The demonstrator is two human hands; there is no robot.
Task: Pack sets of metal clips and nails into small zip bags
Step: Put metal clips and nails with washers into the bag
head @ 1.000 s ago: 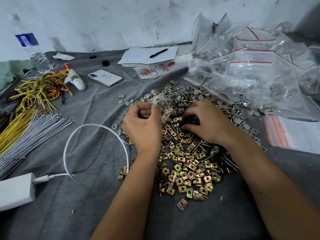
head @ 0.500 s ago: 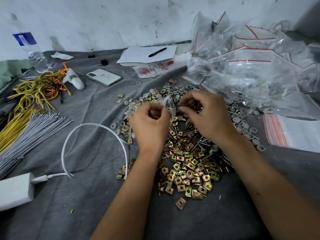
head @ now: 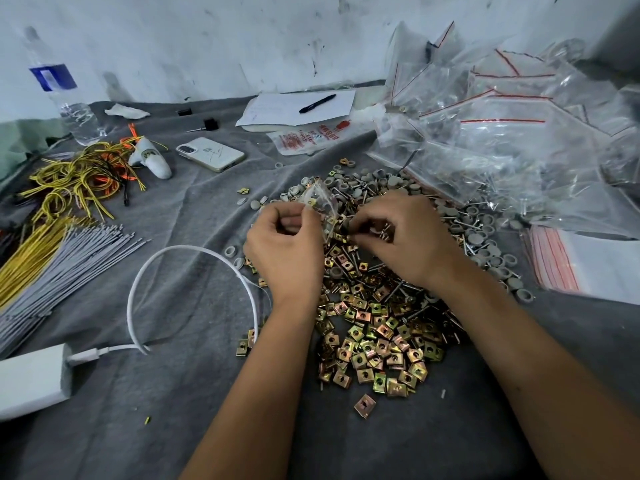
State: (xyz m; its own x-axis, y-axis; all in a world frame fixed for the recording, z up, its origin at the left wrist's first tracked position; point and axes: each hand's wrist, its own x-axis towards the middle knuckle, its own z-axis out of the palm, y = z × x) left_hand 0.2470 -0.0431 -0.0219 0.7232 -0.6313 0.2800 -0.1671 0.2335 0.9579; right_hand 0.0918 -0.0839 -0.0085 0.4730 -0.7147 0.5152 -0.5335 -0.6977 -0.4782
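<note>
Bag [head: 320, 199] stands upright, pinched in left hand [head: 285, 252] grip; right hand [head: 403, 237] pinches nails [head: 382, 231].

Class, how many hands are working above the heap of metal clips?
2. The left hand holds a small zip bag; the right hand pinches small parts beside the bag, above the metal clips.

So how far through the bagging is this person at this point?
Partly through. Done: filled zip bags heaped at far right. In hand: the left hand pinches a small zip bag while the right hand holds small parts at its mouth. Left: a big pile of metal clips, loose nails with grey caps, and a stack of empty bags.
</note>
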